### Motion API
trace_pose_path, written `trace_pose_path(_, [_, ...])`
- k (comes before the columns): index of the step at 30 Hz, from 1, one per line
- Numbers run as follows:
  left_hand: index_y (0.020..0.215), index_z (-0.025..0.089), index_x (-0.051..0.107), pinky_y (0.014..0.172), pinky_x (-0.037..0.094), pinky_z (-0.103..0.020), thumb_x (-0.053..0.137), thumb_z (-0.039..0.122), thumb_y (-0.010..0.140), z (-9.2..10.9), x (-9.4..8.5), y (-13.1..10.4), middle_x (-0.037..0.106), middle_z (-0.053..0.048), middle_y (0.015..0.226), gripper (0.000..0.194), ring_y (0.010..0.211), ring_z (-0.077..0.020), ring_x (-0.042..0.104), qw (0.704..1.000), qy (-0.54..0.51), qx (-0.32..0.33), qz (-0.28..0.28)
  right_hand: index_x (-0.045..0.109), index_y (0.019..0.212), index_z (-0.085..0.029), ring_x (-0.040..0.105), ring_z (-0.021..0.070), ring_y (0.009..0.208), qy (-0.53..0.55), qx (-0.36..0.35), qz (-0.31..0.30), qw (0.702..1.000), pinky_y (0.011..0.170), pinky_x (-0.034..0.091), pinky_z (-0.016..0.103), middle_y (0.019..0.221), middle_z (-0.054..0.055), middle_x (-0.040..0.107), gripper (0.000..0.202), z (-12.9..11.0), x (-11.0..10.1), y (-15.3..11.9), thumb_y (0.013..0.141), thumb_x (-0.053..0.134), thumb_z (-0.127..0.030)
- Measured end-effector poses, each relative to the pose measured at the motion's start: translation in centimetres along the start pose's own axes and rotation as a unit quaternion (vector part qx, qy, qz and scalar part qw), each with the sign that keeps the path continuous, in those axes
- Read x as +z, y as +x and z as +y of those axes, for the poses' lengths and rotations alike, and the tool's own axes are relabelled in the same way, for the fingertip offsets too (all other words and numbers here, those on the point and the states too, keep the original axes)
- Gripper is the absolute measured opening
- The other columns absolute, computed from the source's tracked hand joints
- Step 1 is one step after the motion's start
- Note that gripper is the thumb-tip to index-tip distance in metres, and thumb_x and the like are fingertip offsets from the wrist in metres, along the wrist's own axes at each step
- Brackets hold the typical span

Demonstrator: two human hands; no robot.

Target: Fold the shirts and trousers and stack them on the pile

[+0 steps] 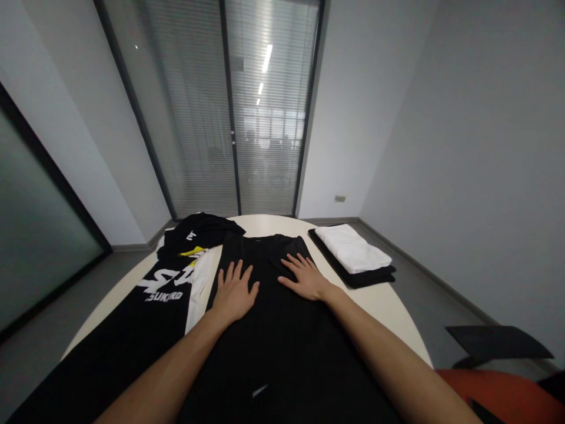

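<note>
A black shirt (273,330) lies spread out on the round cream table (260,224), its collar end toward the far edge. Both palms rest on it. My left hand (235,292) lies flat with fingers spread on the left part of the shirt. Across from it, my right hand (304,278) is also flat and open on the right part, fingers pointing up and left. A small pale mark shows low on the shirt, between my forearms. Neither hand grips any cloth that I can see.
Left of the shirt lies a heap of black and white clothes (198,232) with printed letters. At the right stands a folded stack, a white garment (353,248) on black ones (371,277). An orange chair (489,397) is at the lower right.
</note>
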State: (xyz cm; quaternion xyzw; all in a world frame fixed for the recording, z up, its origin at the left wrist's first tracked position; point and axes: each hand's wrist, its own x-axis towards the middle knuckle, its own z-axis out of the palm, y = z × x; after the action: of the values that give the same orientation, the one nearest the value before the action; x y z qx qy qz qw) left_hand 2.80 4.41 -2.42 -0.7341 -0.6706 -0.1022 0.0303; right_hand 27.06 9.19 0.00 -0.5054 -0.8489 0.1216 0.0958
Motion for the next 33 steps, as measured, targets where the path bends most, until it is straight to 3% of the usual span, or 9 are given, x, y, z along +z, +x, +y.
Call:
trace_pose_path(4, [0.149,0.023,0.045,0.118,0.021,-0.057,0.04,0.049,0.097,0.0,-0.1,-0.1,0.033,-0.012,0.16,0.058,0.148,-0.0353,0.026,1.0,0.004,0.001,-0.001,0.037,0.154,-0.025,0.017,0.0314,0.151,-0.021,0.038,0.054,0.998,0.121,0.014,0.05,0.163,0.007,0.026,0.074,0.4,-0.2,0.2,0.096,0.029,-0.07])
trace_pose_path(10, [0.149,0.025,0.045,0.117,0.022,-0.058,0.04,0.048,0.098,0.2,-0.1,-0.1,0.033,-0.011,0.16,0.057,0.147,-0.0355,0.027,1.0,0.017,0.0,0.003,0.038,0.154,-0.029,0.016,0.0335,0.151,-0.021,0.014,-0.008,1.0,0.121,0.009,0.054,0.163,0.008,0.026,0.081,1.3,-0.2,-0.1,0.09,0.034,-0.078])
trace_pose_path(17, [0.149,0.025,0.045,0.118,0.021,-0.058,0.039,0.048,0.098,0.2,-0.3,-0.2,0.033,-0.01,0.16,0.057,0.147,-0.0358,0.027,1.0,0.012,0.001,-0.003,0.038,0.153,-0.031,0.012,0.0372,0.151,-0.001,0.035,-0.007,0.999,0.12,0.009,0.056,0.164,0.006,0.023,0.084,0.9,-0.7,-0.3,0.087,0.033,-0.082])
trace_pose_path(22, [0.149,0.025,0.045,0.118,0.02,-0.058,0.039,0.049,0.098,0.1,-0.1,-0.1,0.033,-0.01,0.16,0.057,0.148,-0.0354,0.026,1.0,0.01,0.001,-0.005,0.034,0.155,-0.029,0.017,0.0327,0.151,0.003,0.022,0.015,1.0,0.121,0.009,0.053,0.163,0.006,0.026,0.084,1.1,-0.7,-0.3,0.088,0.034,-0.079])
trace_pose_path(28, [0.149,0.024,0.045,0.118,0.02,-0.058,0.039,0.048,0.098,0.1,-0.4,-0.2,0.033,-0.01,0.16,0.057,0.148,-0.0353,0.026,1.0,0.009,0.003,-0.007,0.032,0.156,-0.026,0.012,0.0323,0.152,-0.025,0.1,0.007,0.995,0.121,0.008,0.054,0.164,0.009,0.02,0.084,1.4,0.2,0.3,0.091,0.024,-0.079])
trace_pose_path(33, [0.148,0.024,0.046,0.118,0.02,-0.058,0.039,0.049,0.097,0.1,-0.4,-0.3,0.034,-0.01,0.16,0.057,0.148,-0.0357,0.026,1.0,0.007,0.003,-0.002,0.032,0.156,-0.028,0.01,0.034,0.152,-0.038,0.12,0.017,0.992,0.12,0.008,0.055,0.165,0.008,0.019,0.085,1.4,0.5,0.8,0.09,0.023,-0.08])
